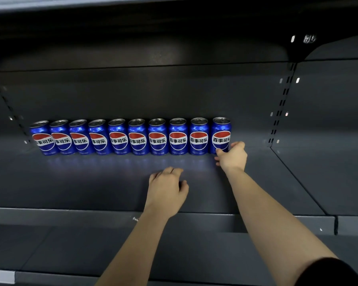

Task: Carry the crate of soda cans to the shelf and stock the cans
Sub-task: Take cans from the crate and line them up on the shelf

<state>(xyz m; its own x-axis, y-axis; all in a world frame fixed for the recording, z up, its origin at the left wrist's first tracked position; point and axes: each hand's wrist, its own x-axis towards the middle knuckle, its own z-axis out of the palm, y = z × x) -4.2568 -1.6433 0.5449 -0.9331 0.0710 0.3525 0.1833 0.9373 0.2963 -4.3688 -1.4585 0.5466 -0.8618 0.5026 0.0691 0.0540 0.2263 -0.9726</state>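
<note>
Several blue soda cans [136,137] stand upright in one row along the back of a dark grey shelf [91,182]. My right hand [233,155] grips the base of the rightmost can [221,133], thumb in front and fingers round its right side. My left hand [167,187] hovers over the shelf in front of the row, fingers loosely curled and holding nothing. No crate is in view.
To the right of the last can the shelf runs on bare to a slotted upright [281,108]. Another shelf board [132,9] hangs overhead. A lower shelf [70,250] lies below the front lip.
</note>
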